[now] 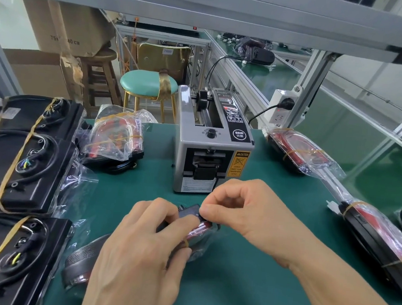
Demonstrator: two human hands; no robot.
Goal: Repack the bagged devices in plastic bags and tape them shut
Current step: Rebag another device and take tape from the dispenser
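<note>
On the green mat at centre lies a bagged device (199, 232), black and red under clear plastic with a yellow rubber band round it. My left hand (138, 251) grips it from the left and covers most of it. My right hand (236, 209) pinches the top end of the bag with thumb and forefinger; whether tape sits under the fingertips is hidden. The grey tape dispenser (210, 141) stands just behind my hands.
Black banded devices in bags (24, 161) are stacked along the left, with another bagged red one (116, 135) behind them. Two bagged red devices (302, 151) (379, 238) lie on the right. A socket box (281, 108) hangs on the frame post. Stools stand beyond the bench.
</note>
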